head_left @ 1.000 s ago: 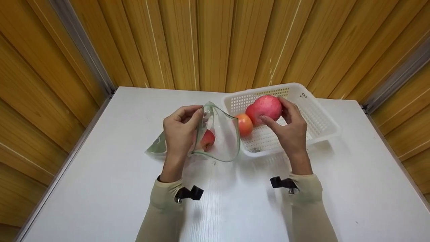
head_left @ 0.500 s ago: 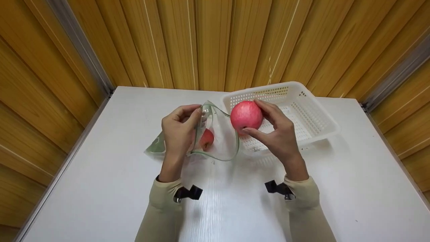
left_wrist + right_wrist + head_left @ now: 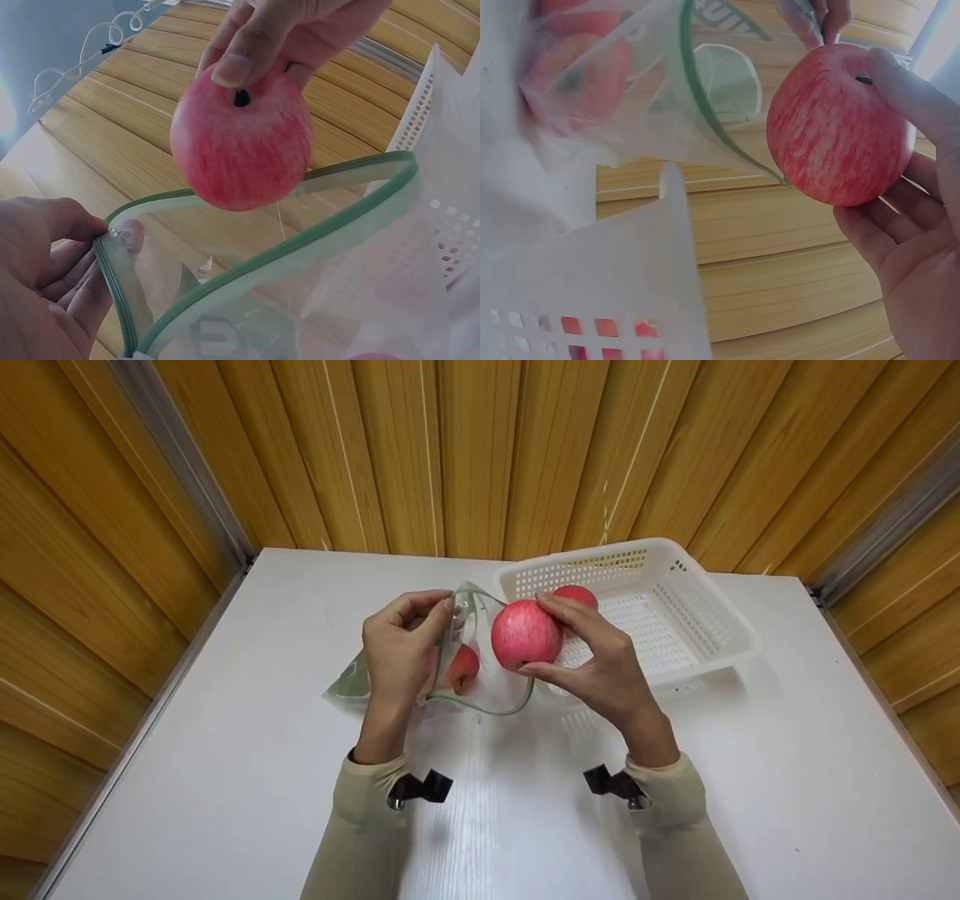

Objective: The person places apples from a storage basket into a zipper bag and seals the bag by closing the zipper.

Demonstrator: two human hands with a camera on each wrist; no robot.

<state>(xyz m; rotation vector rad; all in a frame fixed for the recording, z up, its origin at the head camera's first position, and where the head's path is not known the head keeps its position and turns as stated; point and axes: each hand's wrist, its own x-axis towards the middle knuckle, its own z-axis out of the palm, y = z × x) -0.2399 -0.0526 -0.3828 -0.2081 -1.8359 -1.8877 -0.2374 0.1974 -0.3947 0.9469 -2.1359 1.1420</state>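
My right hand grips a large pink-red apple between thumb and fingers. In the left wrist view this apple hangs at the mouth of a clear zip bag with a green rim. My left hand pinches the edge of that bag and its mouth gapes toward the right. Inside the bag lies a smaller red apple, and the right wrist view shows red fruit through the plastic. Green print marks the bag's side.
A white perforated basket stands right of the bag, with another red fruit in it, partly behind my right hand. The white table ends at a wood-panelled wall at the back.
My right hand has carried the large apple left, from over the basket to the bag's mouth. The left hand keeps its pinch on the bag's edge, almost unmoved.
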